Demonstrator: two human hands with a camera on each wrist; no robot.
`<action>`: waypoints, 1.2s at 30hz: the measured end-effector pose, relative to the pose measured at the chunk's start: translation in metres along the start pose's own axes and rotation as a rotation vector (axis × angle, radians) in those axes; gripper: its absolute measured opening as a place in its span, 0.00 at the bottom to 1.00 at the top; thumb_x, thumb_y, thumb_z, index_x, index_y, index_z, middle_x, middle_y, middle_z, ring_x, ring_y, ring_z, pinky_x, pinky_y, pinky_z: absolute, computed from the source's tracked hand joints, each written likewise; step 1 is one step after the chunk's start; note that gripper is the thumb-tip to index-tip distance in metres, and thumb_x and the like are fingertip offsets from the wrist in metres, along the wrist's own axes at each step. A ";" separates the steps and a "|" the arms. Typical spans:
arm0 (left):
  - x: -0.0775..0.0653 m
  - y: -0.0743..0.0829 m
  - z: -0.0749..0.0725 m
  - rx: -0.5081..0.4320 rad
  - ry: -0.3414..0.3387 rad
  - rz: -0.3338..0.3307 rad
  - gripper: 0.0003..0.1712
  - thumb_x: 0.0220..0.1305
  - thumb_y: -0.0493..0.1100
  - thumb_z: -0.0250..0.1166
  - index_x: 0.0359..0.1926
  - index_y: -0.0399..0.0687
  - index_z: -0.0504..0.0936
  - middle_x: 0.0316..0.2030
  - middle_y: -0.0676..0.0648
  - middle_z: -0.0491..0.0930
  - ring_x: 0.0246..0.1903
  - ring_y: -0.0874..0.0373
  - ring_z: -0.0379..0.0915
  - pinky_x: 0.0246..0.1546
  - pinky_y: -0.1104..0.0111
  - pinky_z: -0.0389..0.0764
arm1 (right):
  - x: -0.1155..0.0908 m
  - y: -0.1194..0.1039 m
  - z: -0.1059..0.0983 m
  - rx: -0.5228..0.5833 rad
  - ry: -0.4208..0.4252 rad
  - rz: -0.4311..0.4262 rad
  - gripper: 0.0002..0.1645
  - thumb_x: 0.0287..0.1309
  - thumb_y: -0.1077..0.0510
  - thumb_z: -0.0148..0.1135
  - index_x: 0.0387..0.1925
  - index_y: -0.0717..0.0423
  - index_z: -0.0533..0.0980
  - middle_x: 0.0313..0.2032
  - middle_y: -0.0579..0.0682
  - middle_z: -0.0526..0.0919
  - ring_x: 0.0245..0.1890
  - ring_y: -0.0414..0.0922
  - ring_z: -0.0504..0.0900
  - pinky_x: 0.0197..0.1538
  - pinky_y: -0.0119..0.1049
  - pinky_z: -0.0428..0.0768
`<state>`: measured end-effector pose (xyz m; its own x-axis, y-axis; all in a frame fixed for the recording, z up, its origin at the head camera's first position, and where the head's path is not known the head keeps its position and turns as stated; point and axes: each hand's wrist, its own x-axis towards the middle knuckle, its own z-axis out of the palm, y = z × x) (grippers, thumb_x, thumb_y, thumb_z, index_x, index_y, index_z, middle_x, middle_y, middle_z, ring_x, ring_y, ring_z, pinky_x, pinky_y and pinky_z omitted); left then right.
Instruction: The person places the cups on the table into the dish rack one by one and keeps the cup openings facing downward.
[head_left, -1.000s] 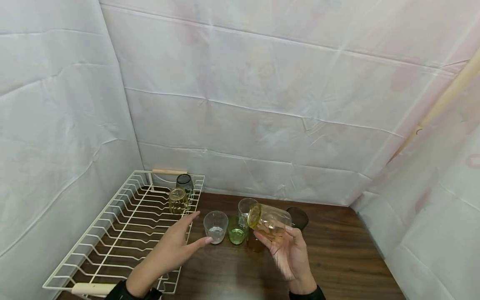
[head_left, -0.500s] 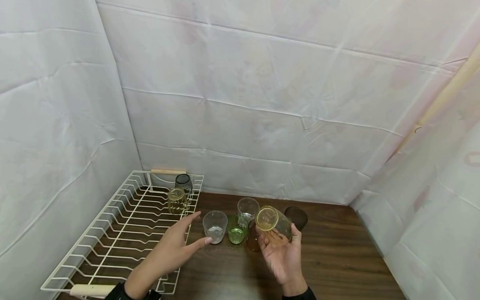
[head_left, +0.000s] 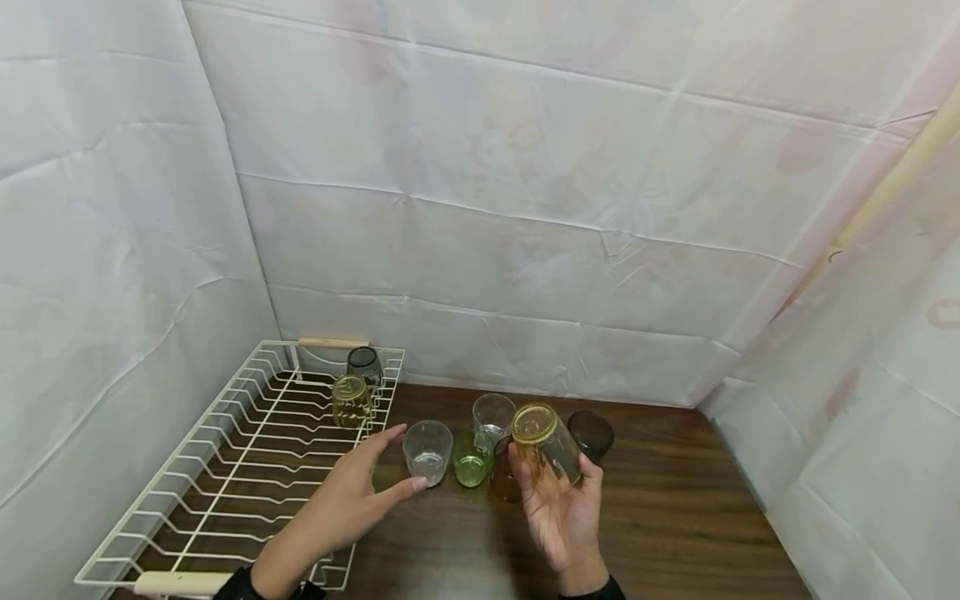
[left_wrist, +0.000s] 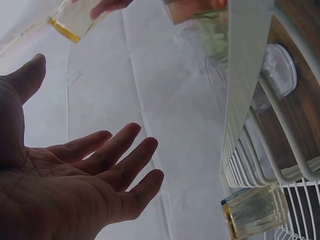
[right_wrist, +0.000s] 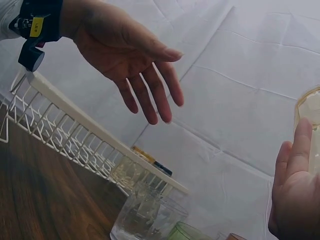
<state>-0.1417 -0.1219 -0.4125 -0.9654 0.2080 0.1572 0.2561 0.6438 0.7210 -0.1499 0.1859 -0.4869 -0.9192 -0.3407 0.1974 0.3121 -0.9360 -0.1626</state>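
My right hand (head_left: pixel 562 525) grips an amber-tinted glass tumbler (head_left: pixel 550 446) above the tabletop. The tumbler is tilted, its thick yellow end raised toward the upper left. My left hand (head_left: pixel 348 496) holds nothing, with thumb and fingers spread; its palm and straightish fingers show in the left wrist view. From above, its thumb tip overlaps the lower part of a clear glass (head_left: pixel 428 446). To the right stand a green glass (head_left: pixel 472 468), a brown glass (head_left: pixel 504 482) partly hidden by my right hand, and another clear glass (head_left: pixel 492 411) behind them.
A white wire dish rack (head_left: pixel 183 582) with wooden handles fills the left side. At its far right corner sit a yellow glass (head_left: pixel 351 402) and a dark grey glass (head_left: pixel 363 362). A dark brown glass (head_left: pixel 590 433) stands behind the held tumbler. White cloth walls (head_left: pixel 487 208) enclose the wooden table (head_left: pixel 675 500).
My right hand has turned the amber tumbler from lying nearly sideways to having its thick yellow end raised, shifting slightly left. The left hand has kept its place by the clear glass.
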 end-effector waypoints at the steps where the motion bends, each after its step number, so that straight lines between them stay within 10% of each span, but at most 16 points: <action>1: 0.000 0.000 0.000 -0.002 0.000 -0.002 0.50 0.63 0.63 0.76 0.77 0.44 0.70 0.68 0.40 0.81 0.73 0.37 0.73 0.72 0.38 0.73 | 0.000 0.000 0.000 0.005 -0.003 -0.001 0.35 0.79 0.36 0.43 0.77 0.47 0.57 0.71 0.58 0.73 0.70 0.60 0.80 0.68 0.35 0.83; 20: -0.003 0.014 0.020 -0.043 -0.063 0.043 0.50 0.61 0.68 0.75 0.78 0.54 0.70 0.72 0.45 0.78 0.74 0.39 0.72 0.73 0.37 0.72 | 0.000 0.005 -0.004 0.100 -0.114 0.046 0.35 0.78 0.42 0.48 0.77 0.52 0.61 0.73 0.61 0.70 0.75 0.63 0.75 0.75 0.38 0.77; 36: 0.027 0.062 0.049 -0.154 -0.103 0.206 0.52 0.65 0.66 0.73 0.82 0.56 0.63 0.78 0.47 0.69 0.78 0.42 0.67 0.75 0.37 0.71 | 0.000 0.023 -0.008 0.034 -0.160 0.075 0.35 0.79 0.40 0.41 0.75 0.56 0.65 0.70 0.60 0.73 0.72 0.57 0.78 0.70 0.32 0.81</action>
<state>-0.1499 -0.0404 -0.3969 -0.8816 0.4020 0.2473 0.4286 0.4624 0.7762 -0.1452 0.1651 -0.4986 -0.8438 -0.4169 0.3378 0.3890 -0.9090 -0.1500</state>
